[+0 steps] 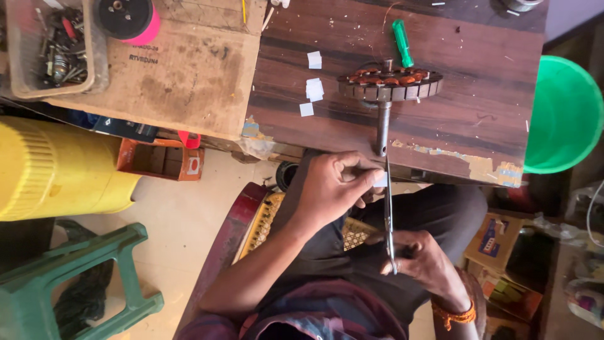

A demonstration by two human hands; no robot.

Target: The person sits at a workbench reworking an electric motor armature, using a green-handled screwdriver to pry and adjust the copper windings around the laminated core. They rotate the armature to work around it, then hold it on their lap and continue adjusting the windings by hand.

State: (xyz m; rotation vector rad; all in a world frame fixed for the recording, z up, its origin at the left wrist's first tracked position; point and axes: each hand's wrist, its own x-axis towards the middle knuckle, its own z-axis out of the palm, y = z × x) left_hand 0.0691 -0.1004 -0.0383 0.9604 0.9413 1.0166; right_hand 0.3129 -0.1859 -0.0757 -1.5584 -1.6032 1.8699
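My left hand (336, 186) pinches a small white paper piece (380, 180) just below the table's front edge. My right hand (423, 258) grips the handles of metal scissors (388, 208), whose blades point up and meet the paper. On the dark wooden table (453, 119) above stands a fan stator (390, 83) with copper windings on a metal shaft (383, 128). Small white paper squares (313, 85) lie to its left. A green-handled screwdriver (402, 43) lies behind it.
A cardboard sheet (189, 69) with a pink-rimmed spool (128, 19) and a tray of metal parts (53, 47) covers the table's left. A yellow container (56, 167), an orange box (160, 158) and a green stool (75, 277) stand at left. A green bucket (563, 113) is at right.
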